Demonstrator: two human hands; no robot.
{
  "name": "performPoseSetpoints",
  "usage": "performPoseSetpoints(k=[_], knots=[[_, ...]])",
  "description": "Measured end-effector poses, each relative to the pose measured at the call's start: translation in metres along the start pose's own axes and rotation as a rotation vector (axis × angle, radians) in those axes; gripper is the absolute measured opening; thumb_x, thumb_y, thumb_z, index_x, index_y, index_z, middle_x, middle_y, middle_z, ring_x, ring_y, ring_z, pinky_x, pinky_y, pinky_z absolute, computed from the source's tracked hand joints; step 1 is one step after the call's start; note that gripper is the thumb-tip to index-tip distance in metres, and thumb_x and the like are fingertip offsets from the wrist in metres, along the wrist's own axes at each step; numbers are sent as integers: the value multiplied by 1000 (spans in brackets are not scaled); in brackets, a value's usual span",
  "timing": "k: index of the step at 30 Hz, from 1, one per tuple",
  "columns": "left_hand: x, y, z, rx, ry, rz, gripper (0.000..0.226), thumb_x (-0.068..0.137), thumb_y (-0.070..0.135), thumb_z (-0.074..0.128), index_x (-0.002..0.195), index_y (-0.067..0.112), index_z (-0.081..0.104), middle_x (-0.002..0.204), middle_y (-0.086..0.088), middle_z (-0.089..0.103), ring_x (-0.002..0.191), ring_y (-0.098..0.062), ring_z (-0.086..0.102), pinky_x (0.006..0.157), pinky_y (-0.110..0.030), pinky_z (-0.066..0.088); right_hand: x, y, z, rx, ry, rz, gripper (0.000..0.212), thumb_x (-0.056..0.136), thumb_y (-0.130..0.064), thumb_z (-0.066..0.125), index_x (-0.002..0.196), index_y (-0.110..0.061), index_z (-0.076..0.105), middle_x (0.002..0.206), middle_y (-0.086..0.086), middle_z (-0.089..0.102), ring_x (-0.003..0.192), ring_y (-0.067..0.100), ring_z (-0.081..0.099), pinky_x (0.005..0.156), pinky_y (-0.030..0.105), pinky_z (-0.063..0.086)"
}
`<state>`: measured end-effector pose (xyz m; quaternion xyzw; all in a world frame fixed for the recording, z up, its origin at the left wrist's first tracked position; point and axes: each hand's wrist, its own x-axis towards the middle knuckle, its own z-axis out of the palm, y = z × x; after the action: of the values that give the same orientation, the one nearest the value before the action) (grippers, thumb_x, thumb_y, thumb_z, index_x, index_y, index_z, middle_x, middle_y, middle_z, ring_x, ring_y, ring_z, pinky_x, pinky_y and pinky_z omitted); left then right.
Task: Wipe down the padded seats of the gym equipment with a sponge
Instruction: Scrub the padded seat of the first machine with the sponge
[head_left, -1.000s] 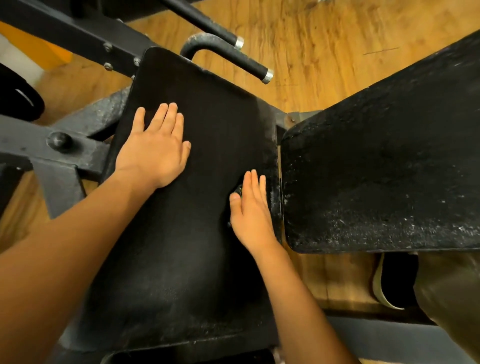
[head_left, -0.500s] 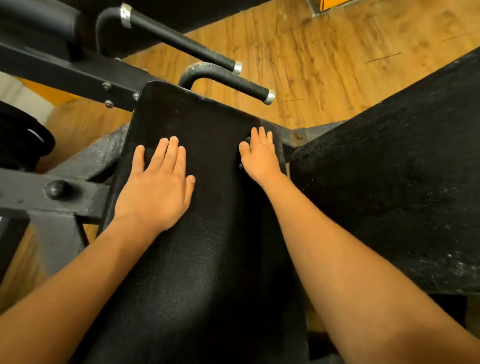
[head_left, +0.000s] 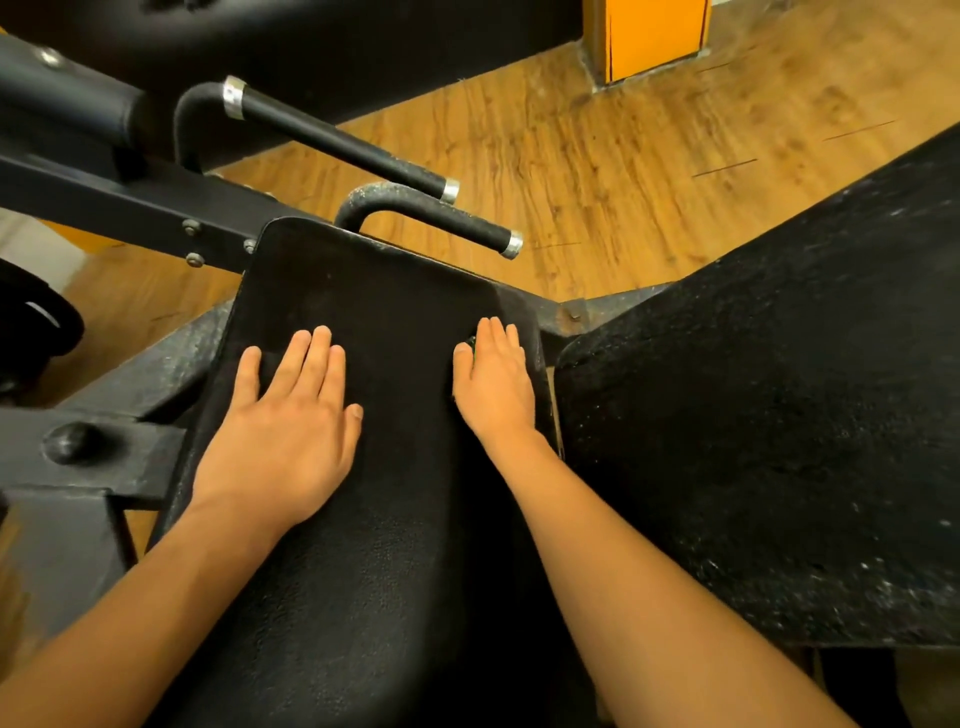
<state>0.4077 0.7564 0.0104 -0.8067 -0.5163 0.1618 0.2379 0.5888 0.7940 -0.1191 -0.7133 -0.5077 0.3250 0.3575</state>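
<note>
A black padded seat (head_left: 384, 291) slopes away from me in the middle of the view. My left hand (head_left: 283, 421) lies flat on its left side, fingers straight. On the pad's right edge my right hand (head_left: 493, 376) presses flat over a dark sponge (head_left: 470, 341). Only a sliver of the sponge shows beside the index finger. A second black pad (head_left: 769, 415), speckled with white dust, sits to the right, apart from both hands.
Two black handle bars (head_left: 431, 215) with silver end caps stick out beyond the seat's far edge. The grey metal frame (head_left: 104, 452) and its bolts lie to the left. Wooden floor (head_left: 597, 156) and an orange post (head_left: 654, 36) are beyond.
My right hand slid with the sponge up the seat's right edge, from near the middle to the far part. My left hand stayed flat on the pad. The view tilted up.
</note>
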Motion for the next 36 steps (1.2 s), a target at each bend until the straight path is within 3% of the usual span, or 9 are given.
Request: performPoseSetpoints(k=[4, 8, 13, 18, 29, 33, 36], knots=[[1, 1, 2, -6, 26, 3, 69, 99, 44, 22, 150, 1, 41, 159, -17, 36, 150, -29, 31, 118, -59, 24, 40, 0, 2, 4, 15, 13, 50, 108, -34, 31, 146, -3, 42, 156, 12, 39, 153, 31, 19, 121, 51, 26], [2, 0, 7, 7, 35, 10, 68, 100, 44, 25, 149, 0, 43, 158, -19, 38, 149, -31, 33, 116, -61, 26, 76, 0, 1, -23, -1, -18, 48, 107, -31, 33, 140, 1, 46, 147, 18, 46, 143, 35, 32, 117, 52, 31], [2, 1, 8, 16, 40, 10, 67, 101, 42, 25, 149, -1, 42, 158, -19, 37, 149, -31, 32, 117, -60, 24, 95, -1, -8, -10, -17, -52, 48, 109, -29, 33, 148, -2, 40, 154, 17, 40, 149, 34, 27, 120, 43, 27], [1, 1, 6, 15, 45, 11, 66, 100, 41, 27, 148, -2, 45, 157, -19, 39, 148, -31, 34, 116, -61, 26, 65, 0, -7, 40, -45, -33, 59, 110, -32, 31, 161, -5, 18, 169, 11, 16, 157, 24, 6, 127, 39, 11], [2, 3, 5, -7, 53, 14, 67, 99, 40, 27, 147, -4, 45, 156, -21, 39, 148, -33, 34, 116, -62, 24, 34, 3, 0, 55, -14, -62, 58, 110, -33, 32, 161, -8, 19, 169, 8, 17, 158, 24, 5, 128, 42, 12], [3, 3, 7, 4, 49, 16, 67, 100, 40, 26, 147, -3, 44, 157, -21, 38, 148, -32, 33, 116, -62, 24, 71, 3, -2, 21, 17, -43, 45, 108, -28, 36, 142, -1, 45, 149, 17, 44, 145, 33, 31, 119, 48, 29], [3, 3, 7, 14, 42, 15, 67, 100, 41, 25, 148, -3, 42, 158, -20, 37, 149, -31, 32, 116, -61, 23, 98, 5, -8, -11, -20, -27, 44, 107, -28, 36, 140, 0, 46, 143, 19, 48, 139, 34, 37, 115, 47, 33]])
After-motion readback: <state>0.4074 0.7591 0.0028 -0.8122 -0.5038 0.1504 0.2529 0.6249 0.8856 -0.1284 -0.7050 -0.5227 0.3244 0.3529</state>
